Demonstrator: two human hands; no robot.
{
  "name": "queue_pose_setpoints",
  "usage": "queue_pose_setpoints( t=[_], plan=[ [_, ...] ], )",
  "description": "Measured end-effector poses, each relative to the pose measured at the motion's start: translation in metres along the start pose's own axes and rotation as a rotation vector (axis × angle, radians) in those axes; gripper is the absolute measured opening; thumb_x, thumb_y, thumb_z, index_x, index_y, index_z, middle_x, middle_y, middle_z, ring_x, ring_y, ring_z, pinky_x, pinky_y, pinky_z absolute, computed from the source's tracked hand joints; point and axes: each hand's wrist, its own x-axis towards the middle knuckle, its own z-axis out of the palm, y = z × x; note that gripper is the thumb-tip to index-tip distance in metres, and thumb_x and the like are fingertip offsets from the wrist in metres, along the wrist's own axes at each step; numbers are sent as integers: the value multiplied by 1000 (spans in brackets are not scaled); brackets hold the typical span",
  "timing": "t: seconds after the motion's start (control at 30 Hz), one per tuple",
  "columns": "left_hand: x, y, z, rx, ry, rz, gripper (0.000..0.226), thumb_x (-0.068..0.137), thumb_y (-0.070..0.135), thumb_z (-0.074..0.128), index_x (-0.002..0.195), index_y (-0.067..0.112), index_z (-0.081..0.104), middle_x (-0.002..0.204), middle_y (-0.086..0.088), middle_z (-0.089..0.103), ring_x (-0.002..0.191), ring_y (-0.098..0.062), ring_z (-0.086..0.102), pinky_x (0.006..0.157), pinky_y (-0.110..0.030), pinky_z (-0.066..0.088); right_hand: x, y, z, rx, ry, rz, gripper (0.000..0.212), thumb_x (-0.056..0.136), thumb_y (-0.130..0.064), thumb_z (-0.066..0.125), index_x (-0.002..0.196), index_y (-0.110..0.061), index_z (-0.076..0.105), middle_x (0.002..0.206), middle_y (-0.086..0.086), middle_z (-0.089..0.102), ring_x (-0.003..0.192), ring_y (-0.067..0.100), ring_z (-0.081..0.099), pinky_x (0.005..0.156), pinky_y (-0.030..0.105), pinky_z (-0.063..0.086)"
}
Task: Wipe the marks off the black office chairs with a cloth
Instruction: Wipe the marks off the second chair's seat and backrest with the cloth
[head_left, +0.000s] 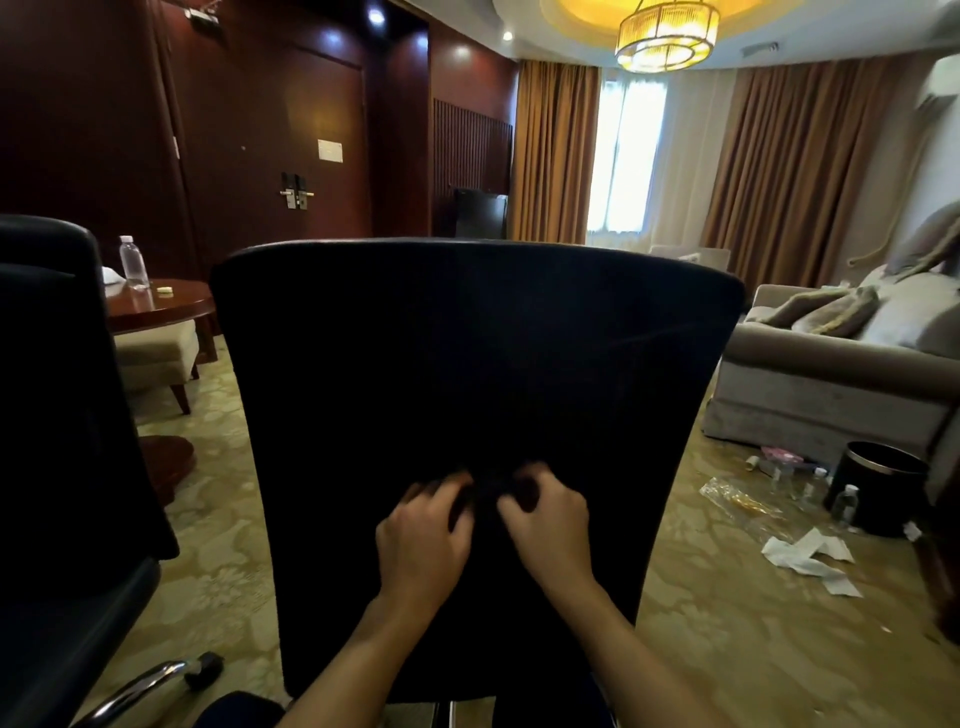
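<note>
The tall back of a black office chair (467, 353) fills the middle of the view, seen from behind. Faint scratch-like marks show on its upper right part. Both my hands are low on the backrest, side by side. My left hand (423, 535) and my right hand (548, 525) have curled fingers that grip a small dark cloth (491, 488) bunched between them against the chair. The cloth is nearly the same colour as the chair and is hard to make out. A second black office chair (62, 415) stands at the left edge.
A round wooden table (166, 306) with a water bottle (133, 262) stands at the back left. A grey sofa (831, 374) is on the right. A black bin (883, 488), empty bottles and scraps of paper (810, 556) lie on the carpet at the right.
</note>
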Motion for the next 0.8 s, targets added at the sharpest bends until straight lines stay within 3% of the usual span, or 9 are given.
queue_pose_setpoints(
  t=[0.1,0.23,0.4,0.53,0.67,0.73,0.8],
  plan=[
    [13,17,-14,-106,40,-102,32,83,25,75,114,21,71,94,-2,75,85,-27,72,69,-35,55,8,-19,-18,8,79,-71,24,84,-22,71,106,-16,67,80,-8,62,77,10,61,61,2,36],
    [68,63,-67,-347,339,-27,35,81,24,64,115,19,70,102,-2,74,89,-27,71,74,-34,54,42,-81,-61,147,380,-369,21,80,-16,72,99,-16,66,87,-1,69,81,15,66,74,18,46],
    [118,96,-117,-368,483,65,28,85,20,69,114,20,67,97,-1,72,84,-22,69,71,-25,41,69,-134,-97,204,482,-496,17,85,-21,67,102,-19,62,92,-8,64,85,7,62,82,24,54],
    [107,80,-94,-368,454,87,35,83,21,67,118,19,67,105,-3,73,89,-25,71,74,-31,51,63,-115,-79,168,491,-501,21,85,-20,66,105,-18,60,98,-3,65,88,10,62,81,26,53],
    [73,46,-50,-244,323,73,38,82,35,52,114,20,65,97,-3,73,80,-29,72,64,-37,56,42,-66,-48,145,327,-346,18,83,-19,69,99,-21,62,86,-6,67,78,9,64,73,28,53],
    [62,42,-43,-218,276,42,35,81,36,54,109,20,66,89,-2,73,73,-29,71,59,-35,55,36,-54,-44,126,263,-304,15,83,-20,69,94,-24,60,81,-11,64,73,5,62,68,20,48],
    [65,52,-50,-276,308,10,28,79,27,66,105,19,68,84,-1,73,71,-27,71,61,-32,54,39,-59,-51,122,300,-311,16,82,-18,71,95,-23,62,81,-13,63,74,7,62,68,12,42]
  ],
)
